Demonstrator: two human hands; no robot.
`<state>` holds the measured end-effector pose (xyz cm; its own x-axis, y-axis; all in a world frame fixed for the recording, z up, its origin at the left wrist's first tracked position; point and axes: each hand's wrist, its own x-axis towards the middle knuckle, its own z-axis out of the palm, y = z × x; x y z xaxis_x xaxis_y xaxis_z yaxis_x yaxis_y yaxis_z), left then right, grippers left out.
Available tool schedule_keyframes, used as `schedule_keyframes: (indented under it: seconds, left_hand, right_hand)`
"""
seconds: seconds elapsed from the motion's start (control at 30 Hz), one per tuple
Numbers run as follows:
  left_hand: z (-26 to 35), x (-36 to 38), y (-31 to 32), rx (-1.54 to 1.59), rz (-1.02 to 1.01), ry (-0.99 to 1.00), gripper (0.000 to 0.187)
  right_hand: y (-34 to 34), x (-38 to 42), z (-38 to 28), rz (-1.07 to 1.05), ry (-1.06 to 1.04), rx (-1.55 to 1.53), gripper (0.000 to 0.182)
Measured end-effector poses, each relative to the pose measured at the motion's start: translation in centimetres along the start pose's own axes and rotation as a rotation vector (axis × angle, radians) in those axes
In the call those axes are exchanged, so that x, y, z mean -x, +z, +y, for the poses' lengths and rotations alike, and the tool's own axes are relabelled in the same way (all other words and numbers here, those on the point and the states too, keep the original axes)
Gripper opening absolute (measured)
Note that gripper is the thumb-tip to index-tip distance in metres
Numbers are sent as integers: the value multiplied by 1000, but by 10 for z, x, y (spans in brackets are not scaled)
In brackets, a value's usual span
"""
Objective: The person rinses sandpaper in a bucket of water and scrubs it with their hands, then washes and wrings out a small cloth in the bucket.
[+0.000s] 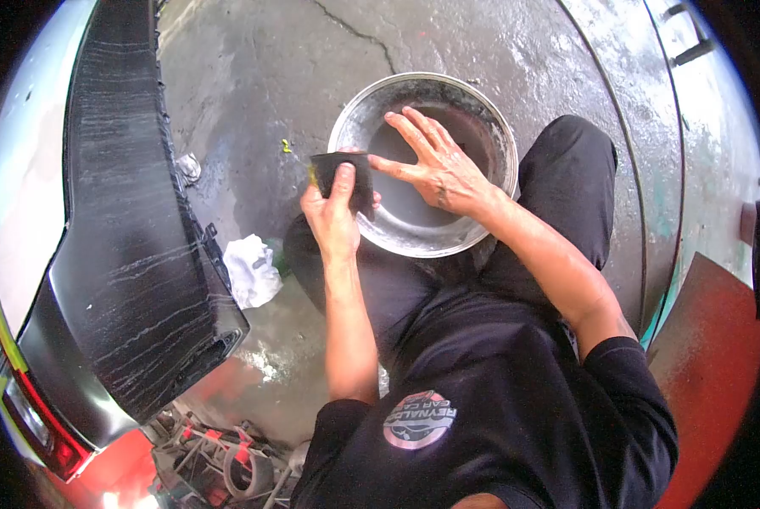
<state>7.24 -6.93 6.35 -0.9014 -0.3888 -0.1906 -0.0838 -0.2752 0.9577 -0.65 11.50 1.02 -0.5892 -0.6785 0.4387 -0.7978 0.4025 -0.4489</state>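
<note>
My left hand (pixel 333 216) grips a small black piece of sandpaper (pixel 360 180), thumb flat on its face and fingers behind it. A yellowish edge shows at its left side. My right hand (pixel 438 170) is open with fingers spread over a round metal basin (pixel 359 113), its thumb tip right at the sandpaper's edge. Greyish water (pixel 410 204) lies in the basin, which sits on the floor between my knees.
A black bumper (pixel 134 254) with pale streaks runs along the left, beside a car tail light (pixel 41 428). Crumpled white paper (pixel 251 271) lies on the wet concrete floor (pixel 236 85). A dark hose (pixel 626 127) crosses at right, near a red panel (pixel 706 339).
</note>
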Motion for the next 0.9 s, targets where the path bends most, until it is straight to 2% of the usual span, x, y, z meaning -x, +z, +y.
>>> schedule_keyframes:
  seconds: [0.07,0.17,0.23,0.27,0.33,0.43,0.53,0.6,0.67,0.77,0.87,0.9]
  left_hand:
    - [3,5,14,-176,-11,49,26]
    - [-7,7,20,-464,-16,85,26]
    - [-19,-5,13,-699,-85,328,23]
    - [-22,-6,12,-720,-69,313,20]
    - [-25,-8,15,-760,-40,287,15]
    - [-35,-13,18,-694,26,310,18]
    - [-30,-20,21,-341,215,-48,19]
    - [-32,-26,20,-165,310,1,18]
    - [-17,-21,25,-45,336,59,17]
    - [-8,-19,20,-66,308,75,15]
    - [-6,-11,29,-301,161,49,14]
    - [-14,-15,30,-283,146,103,16]
  right_hand:
    - [2,2,4,-51,-16,-16,53]
    - [5,3,1,-66,-21,-44,35]
    - [0,3,0,-152,-42,-14,25]
    - [-3,2,0,-192,-52,5,22]
    - [4,2,2,-144,-47,-3,18]
    - [1,0,0,-163,-30,-17,21]
    - [4,0,-4,-137,-78,18,29]
    - [3,-1,-6,-97,-70,26,44]
    - [2,1,0,-101,-76,45,45]
    - [4,2,0,-118,-113,58,46]
    - [7,-1,-2,-196,-182,61,46]
    - [10,1,-2,-192,-195,33,46]
